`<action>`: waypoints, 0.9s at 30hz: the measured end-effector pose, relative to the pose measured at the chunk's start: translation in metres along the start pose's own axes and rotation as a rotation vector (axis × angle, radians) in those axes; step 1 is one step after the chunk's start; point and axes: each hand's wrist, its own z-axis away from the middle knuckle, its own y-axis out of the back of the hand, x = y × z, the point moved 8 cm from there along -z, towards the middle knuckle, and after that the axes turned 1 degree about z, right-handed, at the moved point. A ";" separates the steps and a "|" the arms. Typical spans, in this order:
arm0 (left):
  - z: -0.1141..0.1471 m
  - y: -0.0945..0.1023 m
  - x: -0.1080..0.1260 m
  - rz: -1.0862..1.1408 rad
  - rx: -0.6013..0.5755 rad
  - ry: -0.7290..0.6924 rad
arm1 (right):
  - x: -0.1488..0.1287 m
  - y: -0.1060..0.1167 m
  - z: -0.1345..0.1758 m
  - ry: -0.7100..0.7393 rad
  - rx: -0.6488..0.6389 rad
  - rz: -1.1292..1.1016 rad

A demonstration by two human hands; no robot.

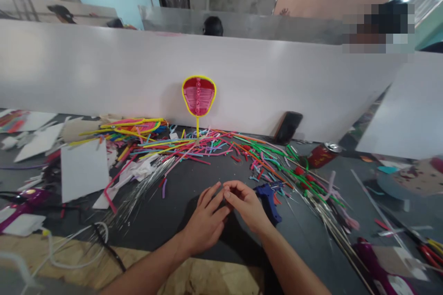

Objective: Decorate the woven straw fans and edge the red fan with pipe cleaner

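Observation:
My left hand [209,216] is held over the dark tabletop, its fingers stretched out and slightly bent, pointing away from me. My right hand [246,205] meets it, with thumb and index finger pinched together at the left fingertips. Anything between those fingers is too small or hidden to make out. Just right of my right hand lies a dark blue plastic tool [272,205]. Ahead of both hands stands a pink and red fan-shaped piece [198,96] with a yellow fuzzy rim, upright on a yellow stem [197,125].
Loose coloured pipe cleaners [214,140] spread across the back. Bare wires [138,193] lie left. A white card [85,170], a phone [288,126] and a tilted red can [323,154] surround the work area. Purple tools [32,198] sit at both sides. A white partition [138,69] stands behind.

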 end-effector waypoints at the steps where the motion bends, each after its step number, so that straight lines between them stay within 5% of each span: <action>1: 0.001 -0.002 -0.001 0.003 -0.004 0.007 | 0.002 0.000 -0.001 -0.006 0.010 0.009; 22: 0.002 -0.004 -0.006 0.038 -0.036 0.023 | 0.011 0.005 -0.007 0.014 0.028 0.150; 27: 0.004 -0.015 -0.035 -0.167 -0.138 0.249 | -0.019 0.037 -0.007 0.161 0.102 0.373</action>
